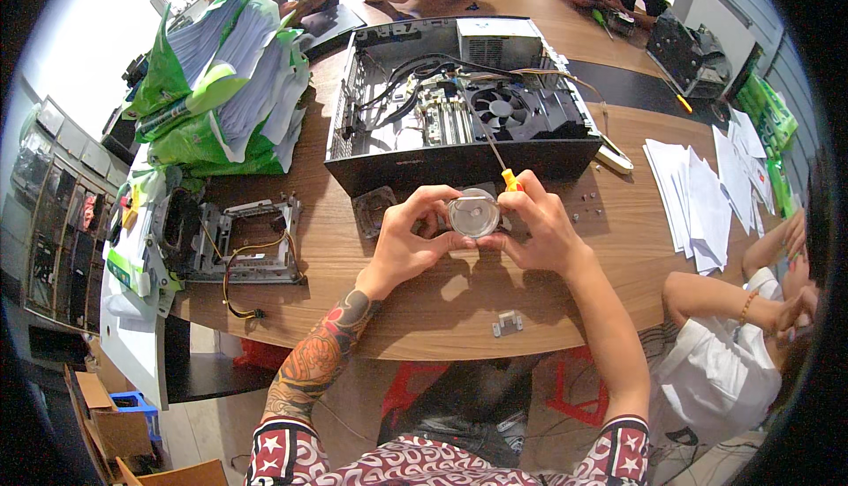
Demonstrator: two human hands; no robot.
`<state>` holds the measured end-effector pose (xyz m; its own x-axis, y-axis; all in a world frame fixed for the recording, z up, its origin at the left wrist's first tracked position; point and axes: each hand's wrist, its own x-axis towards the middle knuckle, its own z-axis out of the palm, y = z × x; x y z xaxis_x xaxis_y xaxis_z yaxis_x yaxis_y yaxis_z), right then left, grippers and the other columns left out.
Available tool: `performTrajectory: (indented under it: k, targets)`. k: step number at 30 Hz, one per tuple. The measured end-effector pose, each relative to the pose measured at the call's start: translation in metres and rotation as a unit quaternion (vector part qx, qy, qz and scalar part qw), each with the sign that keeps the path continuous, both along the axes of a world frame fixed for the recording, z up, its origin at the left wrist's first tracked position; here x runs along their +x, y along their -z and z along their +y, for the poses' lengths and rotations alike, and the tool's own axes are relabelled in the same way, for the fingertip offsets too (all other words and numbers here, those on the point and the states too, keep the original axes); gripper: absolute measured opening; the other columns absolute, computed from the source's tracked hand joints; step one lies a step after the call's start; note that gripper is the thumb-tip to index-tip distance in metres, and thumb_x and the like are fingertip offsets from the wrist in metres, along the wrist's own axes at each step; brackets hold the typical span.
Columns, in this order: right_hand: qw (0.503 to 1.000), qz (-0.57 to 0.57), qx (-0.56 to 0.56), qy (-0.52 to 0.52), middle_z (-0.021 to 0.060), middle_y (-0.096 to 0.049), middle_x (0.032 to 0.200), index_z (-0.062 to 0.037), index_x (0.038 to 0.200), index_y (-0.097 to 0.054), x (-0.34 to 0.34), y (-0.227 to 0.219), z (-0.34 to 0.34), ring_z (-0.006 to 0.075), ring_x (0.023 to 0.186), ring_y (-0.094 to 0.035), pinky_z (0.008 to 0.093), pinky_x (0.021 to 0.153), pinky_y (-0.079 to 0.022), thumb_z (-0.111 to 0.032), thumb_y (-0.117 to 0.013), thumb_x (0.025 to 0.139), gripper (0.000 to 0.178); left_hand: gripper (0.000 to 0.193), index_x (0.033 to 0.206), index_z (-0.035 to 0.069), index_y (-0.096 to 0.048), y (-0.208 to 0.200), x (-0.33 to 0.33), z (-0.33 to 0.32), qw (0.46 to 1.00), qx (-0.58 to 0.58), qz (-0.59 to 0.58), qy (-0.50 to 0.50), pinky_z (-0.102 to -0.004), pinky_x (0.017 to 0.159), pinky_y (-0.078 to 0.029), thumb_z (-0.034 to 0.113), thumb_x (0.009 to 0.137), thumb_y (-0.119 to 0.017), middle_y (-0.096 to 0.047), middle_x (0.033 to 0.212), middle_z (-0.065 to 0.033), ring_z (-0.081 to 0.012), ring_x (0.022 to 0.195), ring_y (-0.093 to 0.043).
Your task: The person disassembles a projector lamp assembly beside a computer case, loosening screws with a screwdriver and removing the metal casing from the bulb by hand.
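Both my hands are raised over the wooden table, in front of an open desktop computer case [406, 173]. Between them is a small round clear container [474, 215] with a pale inside; what lies in it is too small to name. My left hand [417, 234] grips its left side with thumb and fingers. My right hand [541, 228] has a thumb at its lower right edge and also holds a screwdriver [510, 179] with a yellow-orange handle. Its thin shaft points up and away over the case, toward the black fan [500, 108].
Loose screws [583, 196] and a white-handled tool [616, 158] lie right of the case. A small metal bracket [507, 324] sits near the front edge. At left are a metal frame with cables [256, 243] and green paper packs [212, 80]. Paper sheets [685, 195] and seated people surround the table.
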<state>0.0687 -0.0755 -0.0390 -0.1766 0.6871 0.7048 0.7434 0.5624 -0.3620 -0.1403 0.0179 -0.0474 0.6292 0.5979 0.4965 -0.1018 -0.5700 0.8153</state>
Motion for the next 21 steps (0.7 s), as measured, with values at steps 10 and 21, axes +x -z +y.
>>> performTrajectory:
  k: [10,21]
  targets:
    - [0.999,-0.014,-0.012,0.029,0.0134,-0.049,0.091,-0.0091,0.105,-0.054,0.001,-0.002,-0.002,0.0331,0.070,-0.059,0.0397,0.055,-0.052,-0.028,-0.085,0.069,0.051,0.056,0.116,0.010,-0.061,0.000,0.001,-0.002,1.000,-0.002,0.016,-0.022,-0.0219,0.049,-0.037,0.014,0.068,-0.089,-0.059,0.073,0.0011,-0.0044,0.055,-0.044]
    - [0.997,-0.053,-0.026,0.059,0.0121,-0.051,0.086,-0.0049,0.099,-0.058,0.007,-0.011,-0.004,0.0299,0.069,-0.058,0.0378,0.057,-0.050,-0.046,-0.082,0.071,0.055,0.054,0.116,0.007,-0.056,0.001,0.002,-0.004,0.999,0.007,0.037,-0.012,-0.0203,0.055,-0.038,0.005,0.071,-0.086,-0.064,0.084,0.0019,-0.0013,0.066,-0.049]
